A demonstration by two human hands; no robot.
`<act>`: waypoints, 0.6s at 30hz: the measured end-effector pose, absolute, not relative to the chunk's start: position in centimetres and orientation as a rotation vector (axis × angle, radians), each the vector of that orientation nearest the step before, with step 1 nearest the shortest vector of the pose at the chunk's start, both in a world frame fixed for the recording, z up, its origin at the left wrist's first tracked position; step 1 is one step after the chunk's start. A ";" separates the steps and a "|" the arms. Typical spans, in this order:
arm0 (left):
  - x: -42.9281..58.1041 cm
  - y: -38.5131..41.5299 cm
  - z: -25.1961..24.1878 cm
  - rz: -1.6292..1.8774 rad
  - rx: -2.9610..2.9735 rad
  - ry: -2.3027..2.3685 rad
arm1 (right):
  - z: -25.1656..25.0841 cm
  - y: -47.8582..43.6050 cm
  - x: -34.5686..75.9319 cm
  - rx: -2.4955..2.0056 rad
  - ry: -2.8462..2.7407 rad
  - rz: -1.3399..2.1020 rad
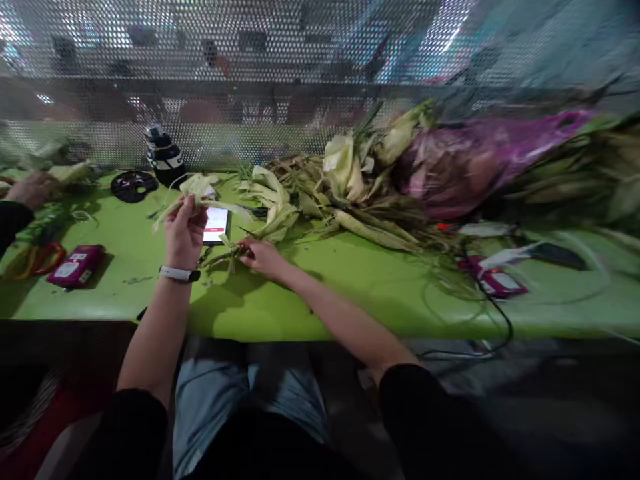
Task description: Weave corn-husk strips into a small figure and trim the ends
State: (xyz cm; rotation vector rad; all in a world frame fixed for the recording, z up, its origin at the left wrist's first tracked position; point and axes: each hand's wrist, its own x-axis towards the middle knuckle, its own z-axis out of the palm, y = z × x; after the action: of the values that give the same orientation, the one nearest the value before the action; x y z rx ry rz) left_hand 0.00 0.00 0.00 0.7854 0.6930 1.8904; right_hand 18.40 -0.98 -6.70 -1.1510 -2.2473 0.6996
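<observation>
My left hand (186, 227) is raised over the green table, fingers pinched on a pale corn husk strip (227, 207) that sticks out on both sides. A watch band circles that wrist. Lower and to the right, my right hand (261, 257) is closed on a thin stem wrapped with bits of husk (223, 257), which points left just above the table. A lit phone (216, 230) lies behind and between my hands. Loose pale husks (273, 200) lie just beyond my right hand.
A husk heap (370, 220) and a purple plastic bag (460, 160) fill the right back. At left are a bottle (166, 160), a black openwork disc (134, 187), a purple box (77, 267), orange handles (49, 258) and another person's hand (33, 191). A black cable (500, 313) hangs over the edge.
</observation>
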 end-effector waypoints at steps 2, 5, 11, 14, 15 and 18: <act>-0.1 0.0 0.2 1.913 0.771 0.706 | -6.7 -0.3 18.8 -1.125 -2.131 0.785; -0.2 0.1 0.3 1.920 0.768 0.706 | -6.5 0.5 19.9 -0.983 -2.001 0.897; -0.5 0.3 0.3 1.924 0.736 0.712 | -4.7 0.8 22.5 -0.759 -1.901 1.081; -0.8 0.4 0.5 1.942 0.678 0.715 | -3.6 0.4 22.9 -0.725 -1.858 1.223; -0.8 0.4 0.5 1.947 0.660 0.701 | -3.2 0.2 22.9 -0.711 -1.848 1.258; -1.0 0.5 0.4 1.944 0.645 0.657 | -2.5 -0.3 22.9 -0.694 -1.808 1.325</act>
State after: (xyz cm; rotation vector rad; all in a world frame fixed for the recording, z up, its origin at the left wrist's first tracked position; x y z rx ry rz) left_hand -1.00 0.54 0.40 0.6449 0.6574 1.9442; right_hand 22.94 -0.29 -2.52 -0.6938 -1.8078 1.3249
